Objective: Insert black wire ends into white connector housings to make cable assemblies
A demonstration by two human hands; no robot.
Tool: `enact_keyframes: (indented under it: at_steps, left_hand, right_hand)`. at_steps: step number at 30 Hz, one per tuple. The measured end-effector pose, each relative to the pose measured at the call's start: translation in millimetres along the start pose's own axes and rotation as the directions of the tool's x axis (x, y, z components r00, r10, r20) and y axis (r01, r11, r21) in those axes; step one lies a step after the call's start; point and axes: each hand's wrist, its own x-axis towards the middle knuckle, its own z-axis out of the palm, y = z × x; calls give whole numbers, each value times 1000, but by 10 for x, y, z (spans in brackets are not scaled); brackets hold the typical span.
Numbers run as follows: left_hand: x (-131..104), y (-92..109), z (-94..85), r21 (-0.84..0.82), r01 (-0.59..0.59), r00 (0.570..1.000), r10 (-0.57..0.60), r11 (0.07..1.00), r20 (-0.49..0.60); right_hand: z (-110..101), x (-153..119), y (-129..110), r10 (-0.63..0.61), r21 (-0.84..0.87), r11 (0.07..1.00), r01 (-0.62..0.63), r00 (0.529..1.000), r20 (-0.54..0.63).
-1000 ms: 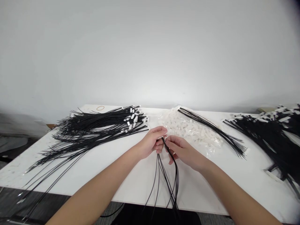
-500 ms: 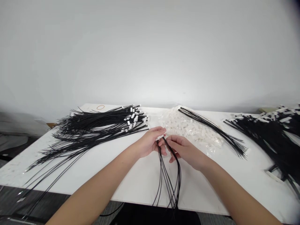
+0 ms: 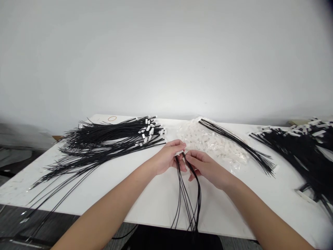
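Near the middle of the table, my left hand (image 3: 170,158) is closed on a small white connector (image 3: 179,153), pinched between thumb and fingers. Thin black wires (image 3: 198,194) run out of the connector and hang down past the table's front edge. My right hand (image 3: 201,164) is closed as well, its thumb and fingers gripping some of these wires close to the connector. The wires hang in two groups, one below each hand. Fingers hide part of the connector, so how each wire sits in it cannot be seen.
At the left lies a large pile of black wires (image 3: 104,139) with white connectors. Behind my hands is a clear plastic bag (image 3: 215,142) of small white parts, with a wire bundle (image 3: 236,144) across it. More black wire assemblies (image 3: 293,152) lie at the right. A wall (image 3: 166,59) stands behind the white table (image 3: 148,205).
Both hands keep their grip on the connector and wires, with only a very slight shift. The view has moved a little; the piles lie as before.
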Motion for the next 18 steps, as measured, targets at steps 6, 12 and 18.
enact_keyframes:
  at_steps: [6,12,18]
  left_hand:
    - [13,-20,18,11,-61,997,62,998,-42]
    - [18,-24,26,-28,-71,996,70,997,-48]
    - [31,-33,8,-37,-40,998,38,999,-48]
  right_hand:
    - [-4,6,7,-1,0,1000,1,1000,19]
    - [15,22,16,24,32,999,-24,1000,-10]
    - [16,25,14,49,67,997,-45,996,-68]
